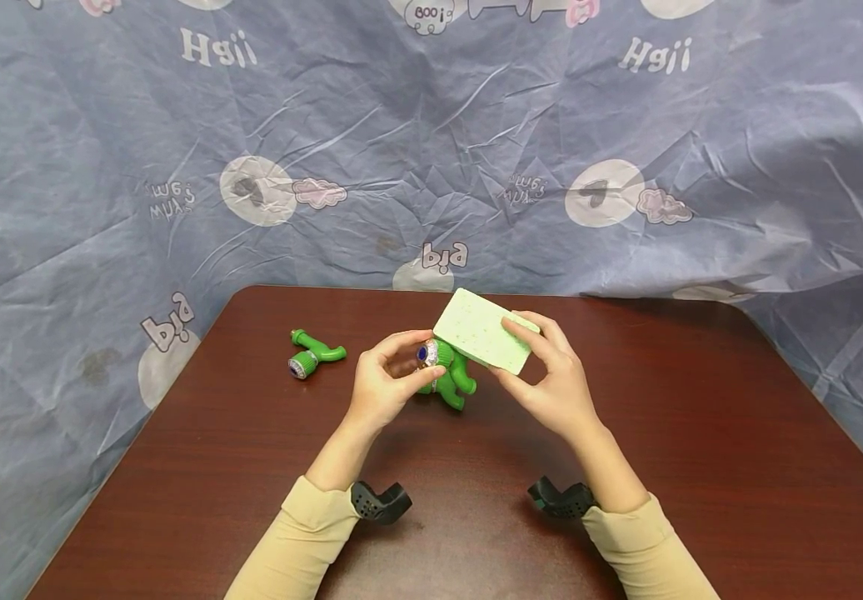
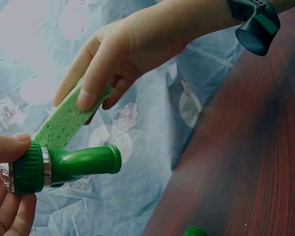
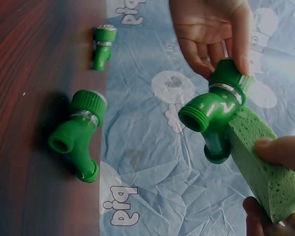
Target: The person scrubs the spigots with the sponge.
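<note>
My left hand pinches the ribbed knob of a green plastic tap, thumb on one side and fingers on the other, and holds it up above the table. A silver ring circles its neck. In my right hand is a light green sponge, gripped between thumb and fingers. The sponge's near end lies against the tap's body in the right wrist view. A second green tap lies on the table beneath the held one, partly hidden by it in the head view.
A third green tap lies toward the back left of the dark red-brown table. Behind the table's far edge hangs a wrinkled blue-grey cloth with printed figures. Each wrist wears a black camera band.
</note>
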The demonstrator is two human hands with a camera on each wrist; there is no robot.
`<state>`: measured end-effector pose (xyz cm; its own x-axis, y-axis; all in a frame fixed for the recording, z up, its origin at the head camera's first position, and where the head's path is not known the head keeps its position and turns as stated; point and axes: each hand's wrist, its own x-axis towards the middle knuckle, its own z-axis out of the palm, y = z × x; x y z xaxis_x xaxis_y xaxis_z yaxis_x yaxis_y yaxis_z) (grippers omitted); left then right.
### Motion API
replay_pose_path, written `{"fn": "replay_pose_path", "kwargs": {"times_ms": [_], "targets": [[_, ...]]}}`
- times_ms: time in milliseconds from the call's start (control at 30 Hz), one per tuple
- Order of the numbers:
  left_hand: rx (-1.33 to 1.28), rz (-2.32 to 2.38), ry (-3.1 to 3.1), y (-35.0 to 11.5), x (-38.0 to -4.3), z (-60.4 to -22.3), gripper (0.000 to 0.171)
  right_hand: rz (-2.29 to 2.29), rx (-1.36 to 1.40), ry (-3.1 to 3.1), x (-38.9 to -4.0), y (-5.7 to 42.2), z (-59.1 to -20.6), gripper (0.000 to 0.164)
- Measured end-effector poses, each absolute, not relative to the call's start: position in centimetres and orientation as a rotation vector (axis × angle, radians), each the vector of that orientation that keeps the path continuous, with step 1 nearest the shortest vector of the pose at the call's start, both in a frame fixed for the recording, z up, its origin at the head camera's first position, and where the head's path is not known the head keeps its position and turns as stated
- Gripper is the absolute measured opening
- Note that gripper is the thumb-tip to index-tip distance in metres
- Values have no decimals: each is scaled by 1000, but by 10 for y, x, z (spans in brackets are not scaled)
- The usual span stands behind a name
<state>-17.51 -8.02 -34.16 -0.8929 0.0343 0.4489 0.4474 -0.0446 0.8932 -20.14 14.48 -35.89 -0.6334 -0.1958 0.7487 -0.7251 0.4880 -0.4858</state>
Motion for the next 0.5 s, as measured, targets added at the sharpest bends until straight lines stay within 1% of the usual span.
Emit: {"fn": "replay_pose_path", "kwargs": {"times_ms": [133,300,500], "targets": [[-532,-2027,-1929,-80,-175,-342,41,1019,710,-2065,-202,144,-359,59],[-546,-2039,-1919,-79,-175,-343,40,1087,638,-1970,-200,142,-352,59],[-532,-2023,-1935,-79,-175,-343,40,1115,765,-2034,-199,142,-354,61]]}}
